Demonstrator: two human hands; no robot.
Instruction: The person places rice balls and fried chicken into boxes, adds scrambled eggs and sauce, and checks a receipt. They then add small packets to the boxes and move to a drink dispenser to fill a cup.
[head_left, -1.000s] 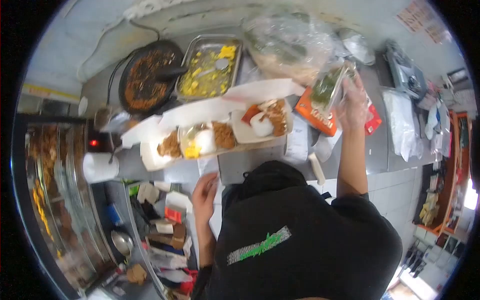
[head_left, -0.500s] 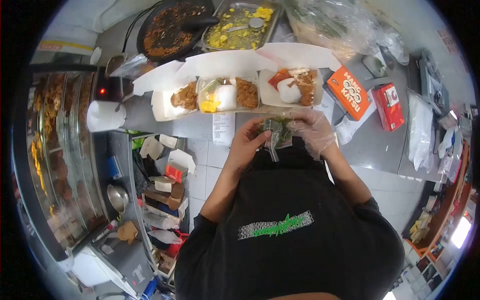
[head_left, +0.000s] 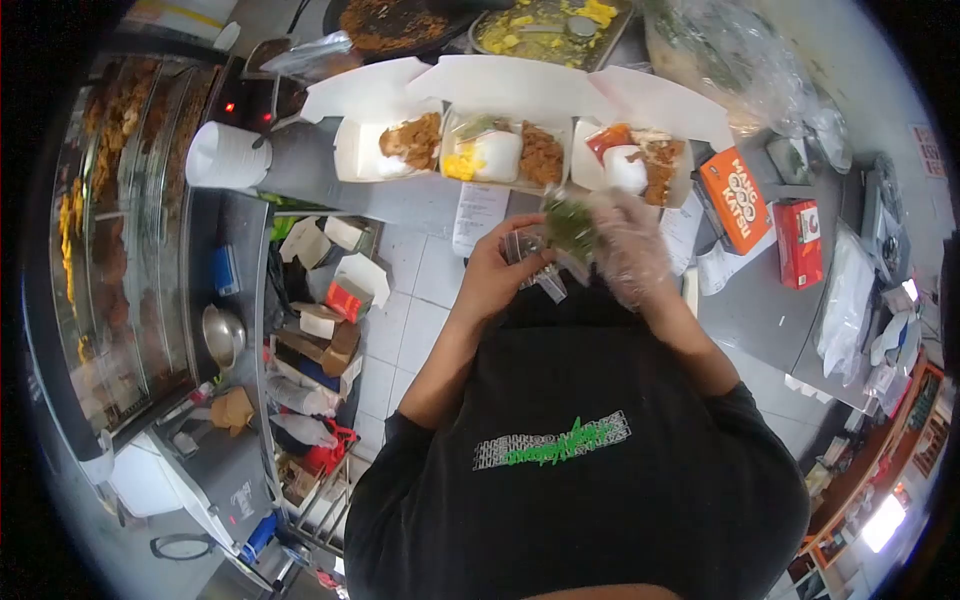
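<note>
Greens point(head_left: 571, 224) sit between both hands, in front of the black shirt point(head_left: 560, 520), just off the near edge of the desk point(head_left: 765, 320). Left hand point(head_left: 497, 270) clamped on a small clear bag point(head_left: 546, 276). Gloved right hand point(head_left: 632, 248) at the greens, motion-blurred; can't tell if its fingers are closed. Also can't tell how much of the greens is still inside the bag. Pan point(head_left: 385, 28) and metal tray point(head_left: 478, 42) with yellow bits cut off at top. Three open food boxes point(head_left: 505, 85) fully in view, side by side on the desk.

Vs previous frame: greens bunched higher, toward the right hand; bag end hangs at the left. View shifted, so boxes sit higher and pan/tray are cropped more. Box contents look the same.

Text: orange box point(head_left: 735, 200) reads "MANG" and "KATSU", round graphics between. Red box point(head_left: 799, 243) label too small. Receipt point(head_left: 480, 216) print unreadable. Shirt has green script over grey lettering, not legible.
</note>
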